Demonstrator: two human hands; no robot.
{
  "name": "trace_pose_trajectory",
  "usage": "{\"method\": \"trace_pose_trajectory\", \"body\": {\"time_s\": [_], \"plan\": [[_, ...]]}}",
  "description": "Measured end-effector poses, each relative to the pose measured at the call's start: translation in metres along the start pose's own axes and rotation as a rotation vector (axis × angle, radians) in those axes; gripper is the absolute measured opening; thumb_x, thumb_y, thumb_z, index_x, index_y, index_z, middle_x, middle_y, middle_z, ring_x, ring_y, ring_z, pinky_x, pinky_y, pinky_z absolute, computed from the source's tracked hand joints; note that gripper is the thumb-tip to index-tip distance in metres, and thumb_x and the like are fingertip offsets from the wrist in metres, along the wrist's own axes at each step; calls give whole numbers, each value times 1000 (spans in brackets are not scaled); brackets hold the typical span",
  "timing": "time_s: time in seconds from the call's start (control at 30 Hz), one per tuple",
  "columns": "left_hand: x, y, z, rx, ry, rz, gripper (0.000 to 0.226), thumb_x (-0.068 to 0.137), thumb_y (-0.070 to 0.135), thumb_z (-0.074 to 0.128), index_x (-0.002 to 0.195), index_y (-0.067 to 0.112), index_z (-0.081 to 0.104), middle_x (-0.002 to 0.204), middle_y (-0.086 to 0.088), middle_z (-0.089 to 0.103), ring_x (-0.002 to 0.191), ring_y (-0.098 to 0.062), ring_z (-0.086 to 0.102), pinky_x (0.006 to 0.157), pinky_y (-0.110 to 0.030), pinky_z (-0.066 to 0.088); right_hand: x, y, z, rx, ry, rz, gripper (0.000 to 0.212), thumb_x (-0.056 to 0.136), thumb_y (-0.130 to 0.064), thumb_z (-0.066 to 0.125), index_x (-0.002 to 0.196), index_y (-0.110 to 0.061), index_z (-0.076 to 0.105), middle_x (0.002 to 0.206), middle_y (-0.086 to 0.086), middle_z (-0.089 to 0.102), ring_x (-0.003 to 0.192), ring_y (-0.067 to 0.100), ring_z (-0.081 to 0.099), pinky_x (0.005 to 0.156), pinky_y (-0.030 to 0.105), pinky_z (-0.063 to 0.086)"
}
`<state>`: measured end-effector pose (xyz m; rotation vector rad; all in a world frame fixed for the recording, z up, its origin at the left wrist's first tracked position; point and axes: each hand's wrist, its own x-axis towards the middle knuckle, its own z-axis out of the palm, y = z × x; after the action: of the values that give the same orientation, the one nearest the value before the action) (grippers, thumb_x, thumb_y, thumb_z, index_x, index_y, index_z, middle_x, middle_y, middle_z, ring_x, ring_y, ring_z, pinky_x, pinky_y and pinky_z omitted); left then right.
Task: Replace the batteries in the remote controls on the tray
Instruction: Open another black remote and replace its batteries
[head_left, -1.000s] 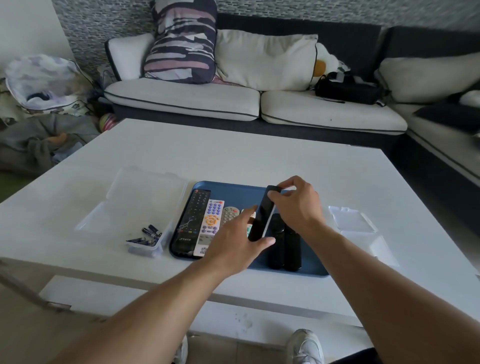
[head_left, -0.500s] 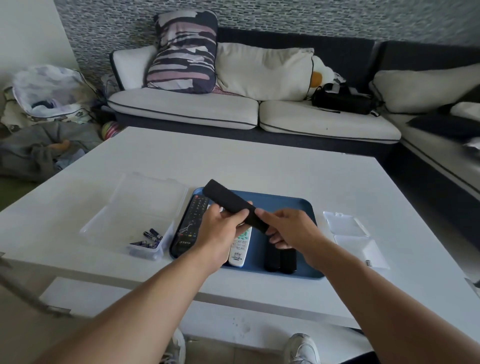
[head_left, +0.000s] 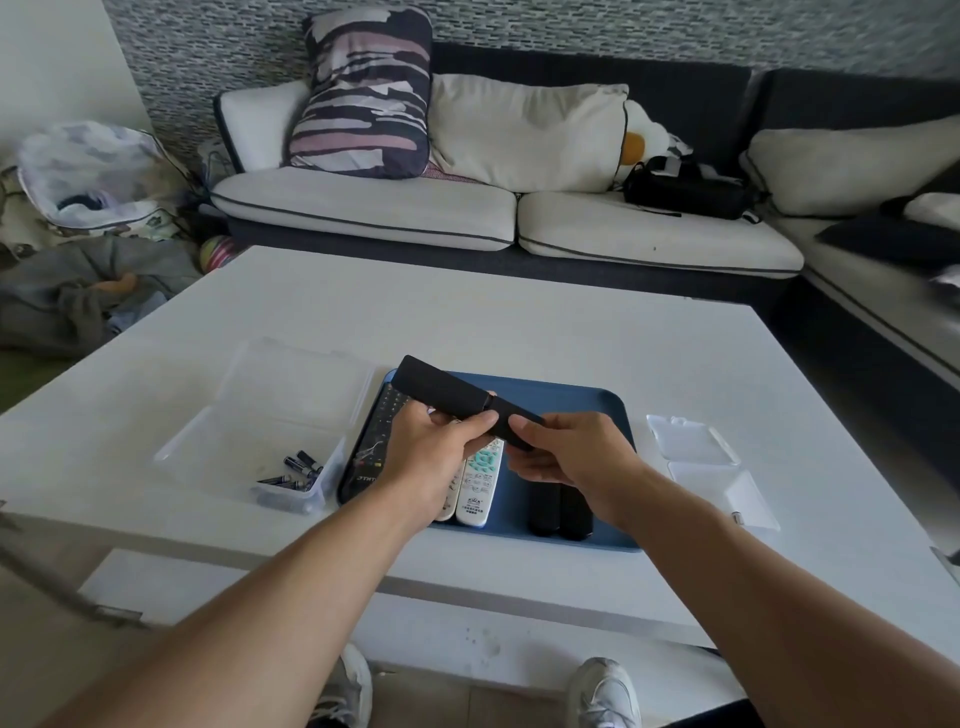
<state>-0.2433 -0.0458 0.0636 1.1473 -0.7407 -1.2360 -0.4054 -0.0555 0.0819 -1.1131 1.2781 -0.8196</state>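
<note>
1. We've got the black remote (head_left: 449, 397) up off the blue tray (head_left: 587, 410) now, held back-side up across both hands. A second ago it was only being tipped up out of the row, so the pick-up part is done.
2. Our left hand (head_left: 434, 457) is wrapped around the middle of it with the thumb pressed on top, right by a seam line. Our right hand (head_left: 566, 457) pinches the near end, fingers curled under.
3. That seam looks like the edge of the battery cover, and it seems a bit more visible than half a second ago. Our guess is the cover is just starting to slide off toward the right hand.
4. No cells are showing yet, so the swap itself hasn't started on this one.
5. The rest sit in the tray: a big black remote (head_left: 382, 441) on the left, a white remote (head_left: 480, 480) partly under our left wrist, and two slim black remotes (head_left: 558, 506) side by side.
6. Loose batteries (head_left: 296, 470) are in the clear box (head_left: 234, 447) just left of the tray on the surface (head_left: 519, 332). An opened small clear case (head_left: 693, 439) is off to the right.
</note>
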Motion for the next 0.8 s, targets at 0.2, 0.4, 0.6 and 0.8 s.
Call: {"method": "trace_pose_trajectory", "body": {"time_s": [0.2,0.4,0.6,0.8], "plan": [[-2,-9,3,189,70,121,32,79,-2,80,106,5,63,99,-8,77,89,-18,75,74,-32,61,0,5,-2,-373,205,-134,32,80,-43,81,107,-31,68,71,-1,76,66,15,74,76,33,62],[0,-6,2,121,92,62,32,82,-9,74,111,-2,60,101,-12,74,76,-7,75,63,-20,58,-5,6,2,-720,202,-313,41,73,-47,85,107,-37,65,72,-11,70,67,6,64,62,26,52],[3,-10,-1,77,96,9,25,93,-2,66,114,0,55,105,-17,74,92,-23,76,75,-35,63,-8,-3,-4,-887,203,-348,29,79,-47,77,103,-31,74,92,-10,68,82,12,62,74,37,56],[5,-3,-16,93,225,-52,13,102,10,54,114,5,53,77,-4,74,62,-16,72,45,-38,59,-23,10,-19,-1115,-58,-136,33,72,-47,81,102,-34,75,90,-10,73,83,14,67,80,36,57]]}}
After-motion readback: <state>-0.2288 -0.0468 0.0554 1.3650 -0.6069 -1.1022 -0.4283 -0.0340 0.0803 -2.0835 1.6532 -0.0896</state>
